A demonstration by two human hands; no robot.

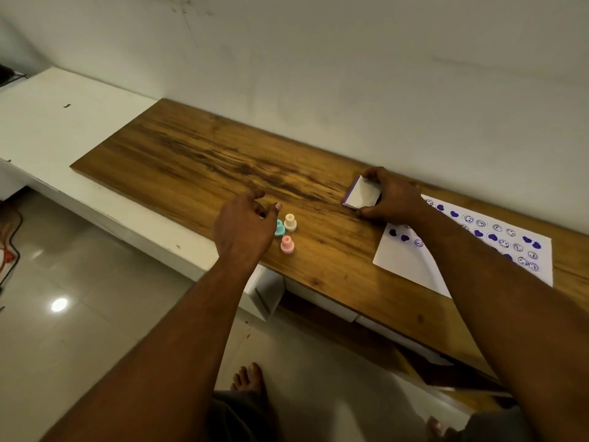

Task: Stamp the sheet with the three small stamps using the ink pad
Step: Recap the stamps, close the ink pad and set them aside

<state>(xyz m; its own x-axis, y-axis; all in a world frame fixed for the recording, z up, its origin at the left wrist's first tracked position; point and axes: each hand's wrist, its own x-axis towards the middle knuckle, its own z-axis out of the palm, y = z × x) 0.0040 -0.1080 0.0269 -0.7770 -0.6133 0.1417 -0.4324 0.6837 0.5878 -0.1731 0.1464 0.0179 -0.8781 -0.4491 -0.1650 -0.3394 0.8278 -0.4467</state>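
Observation:
Three small stamps stand upright on the wooden tabletop: a cream stamp, a pink stamp and a teal stamp, the teal one partly hidden behind my left hand. That hand hovers just left of them with its fingers apart and holds nothing. My right hand grips the ink pad, a white case with a purple edge, near the wall. The white sheet lies to the right, covered with several purple hearts and smiley prints, partly under my right forearm.
The wooden top ends at a front edge with drawers below. A white counter extends to the left. The wall runs close behind the ink pad. My bare feet are on the tiled floor; cables lie at the far left.

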